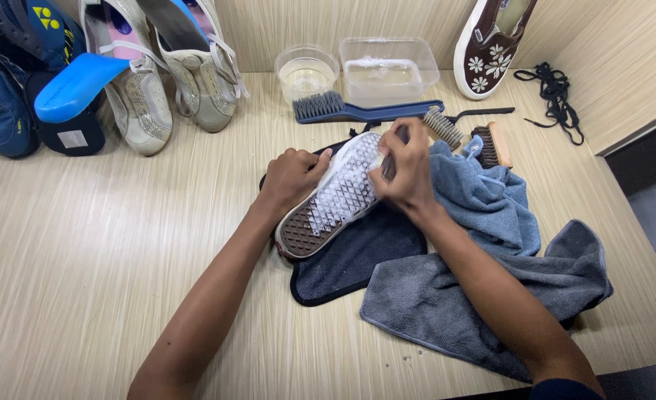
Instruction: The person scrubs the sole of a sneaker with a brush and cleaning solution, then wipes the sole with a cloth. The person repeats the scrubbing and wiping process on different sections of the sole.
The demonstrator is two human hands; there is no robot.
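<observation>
Lying sole-up, shoe [328, 204] sits gripped between left hand [292, 178] and right hand [405, 172].

Both bare forearms reached forward and angled inward from the lower edge of view. The left hand [292, 176] lay palm-down, fingers curled in a side grip. The right hand [405, 174] was bent at the wrist, fingers closed tight, knuckles up.

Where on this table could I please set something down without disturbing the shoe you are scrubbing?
The widest bare patch is the table to the left of the left hand, below the silver shoes. A smaller strip lies right of the brown-handled brush, near the black laces. It is crowded around the upturned shoe, grey towels and tubs.
</observation>
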